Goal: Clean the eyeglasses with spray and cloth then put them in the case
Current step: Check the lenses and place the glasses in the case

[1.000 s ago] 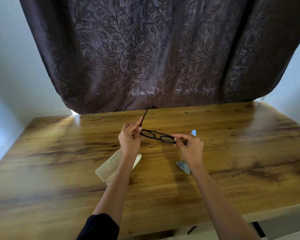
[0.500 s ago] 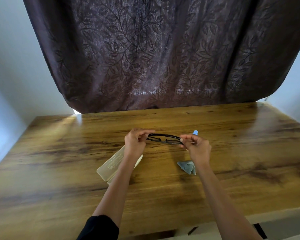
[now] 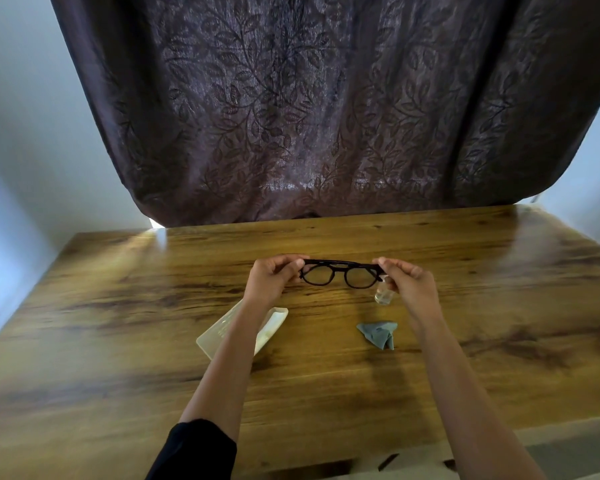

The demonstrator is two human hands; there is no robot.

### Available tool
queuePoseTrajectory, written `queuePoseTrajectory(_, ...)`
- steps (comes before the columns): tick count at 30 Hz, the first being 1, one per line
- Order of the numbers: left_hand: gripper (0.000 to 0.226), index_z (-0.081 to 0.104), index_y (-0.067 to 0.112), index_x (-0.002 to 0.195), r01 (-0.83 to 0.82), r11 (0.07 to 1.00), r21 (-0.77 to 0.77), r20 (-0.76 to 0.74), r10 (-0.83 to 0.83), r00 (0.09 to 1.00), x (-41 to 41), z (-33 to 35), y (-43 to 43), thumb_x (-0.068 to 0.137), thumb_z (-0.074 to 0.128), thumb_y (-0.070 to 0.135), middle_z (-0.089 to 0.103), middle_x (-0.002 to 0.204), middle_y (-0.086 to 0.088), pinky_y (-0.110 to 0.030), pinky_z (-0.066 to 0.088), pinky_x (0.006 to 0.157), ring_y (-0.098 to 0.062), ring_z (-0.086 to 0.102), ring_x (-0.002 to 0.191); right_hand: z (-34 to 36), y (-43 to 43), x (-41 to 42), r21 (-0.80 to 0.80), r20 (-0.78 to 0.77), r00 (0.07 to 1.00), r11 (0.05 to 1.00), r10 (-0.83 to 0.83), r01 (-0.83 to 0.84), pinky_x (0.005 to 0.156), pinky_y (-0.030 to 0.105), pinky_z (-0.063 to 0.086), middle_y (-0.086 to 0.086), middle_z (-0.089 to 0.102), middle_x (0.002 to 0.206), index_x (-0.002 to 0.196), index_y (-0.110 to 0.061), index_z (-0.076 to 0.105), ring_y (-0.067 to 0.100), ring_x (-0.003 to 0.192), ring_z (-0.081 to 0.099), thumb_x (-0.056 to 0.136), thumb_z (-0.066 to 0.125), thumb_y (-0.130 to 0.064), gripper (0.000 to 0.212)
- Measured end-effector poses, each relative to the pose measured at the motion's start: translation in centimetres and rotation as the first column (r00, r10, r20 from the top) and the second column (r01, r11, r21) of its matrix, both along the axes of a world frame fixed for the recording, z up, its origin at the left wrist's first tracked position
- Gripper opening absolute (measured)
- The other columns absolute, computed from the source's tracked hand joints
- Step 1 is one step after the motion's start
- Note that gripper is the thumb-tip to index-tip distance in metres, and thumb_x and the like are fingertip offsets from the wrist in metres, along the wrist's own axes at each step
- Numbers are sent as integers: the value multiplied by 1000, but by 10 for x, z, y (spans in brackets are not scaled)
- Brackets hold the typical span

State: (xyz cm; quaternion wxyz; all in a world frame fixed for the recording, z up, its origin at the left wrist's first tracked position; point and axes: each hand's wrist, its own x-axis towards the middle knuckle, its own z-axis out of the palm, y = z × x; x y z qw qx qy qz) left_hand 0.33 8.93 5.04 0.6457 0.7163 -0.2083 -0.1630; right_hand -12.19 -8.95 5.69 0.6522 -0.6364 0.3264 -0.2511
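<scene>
Black-framed eyeglasses (image 3: 340,274) hang folded above the wooden table (image 3: 118,341), lenses facing me. My left hand (image 3: 272,280) pinches the frame's left end and my right hand (image 3: 411,282) pinches its right end. A small clear spray bottle (image 3: 382,294) stands on the table just behind my right hand, its top hidden by my fingers. A crumpled blue-grey cloth (image 3: 378,333) lies nearer to me, under my right wrist. A pale, translucent glasses case (image 3: 271,327) lies open on the table beneath my left forearm, partly covered by it.
A dark brown leaf-patterned curtain (image 3: 309,109) hangs right behind the table's far edge. Pale walls stand at both sides. The table's near edge (image 3: 499,424) runs by my right elbow.
The temples have been folded shut and the glasses turned so the lenses face me. Both hands moved slightly apart and away from me, uncovering the spray bottle and the cloth.
</scene>
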Motion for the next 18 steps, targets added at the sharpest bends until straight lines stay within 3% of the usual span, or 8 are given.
queuePoseTrajectory(4,18,69,10,101,-49,999,-22,-99,46,994,0,0,-1,89,57,14,70,86,-4,-24,49,82,-3,53,64,4,-1,-5,39,78,986,988,148,-152,72,20,51,-5,67,89,101,-18,69,7,76,59,88,58,-24,18)
queuePoseTrajectory(7,17,70,8,98,-94,995,-24,-158,89,983,-1,0,-4,88,59,18,66,85,-10,-26,48,84,-5,51,62,3,-3,-5,77,120,956,958,266,-276,66,19,55,3,68,100,112,-16,64,15,76,61,90,53,-20,25)
queuePoseTrajectory(11,25,68,6,102,-113,994,2,-172,112,979,-2,4,-7,87,60,24,60,71,2,-14,44,65,-4,48,60,2,-2,-2,44,125,965,970,230,-237,58,14,53,6,70,89,110,-10,64,9,63,61,91,53,-13,22)
queuePoseTrajectory(14,25,67,10,104,-128,992,-3,-185,126,975,-5,7,-8,88,59,27,59,69,9,-14,39,64,1,50,62,1,-3,0,63,155,967,975,201,-213,55,12,52,1,70,75,104,-6,64,4,54,61,90,54,-9,18)
queuePoseTrajectory(18,31,64,11,109,-164,986,6,-210,162,964,-4,4,-7,90,54,33,63,84,5,-18,39,64,-3,51,71,0,-4,8,82,170,967,975,190,-206,58,13,53,1,70,77,101,-7,65,2,56,62,89,55,-8,15)
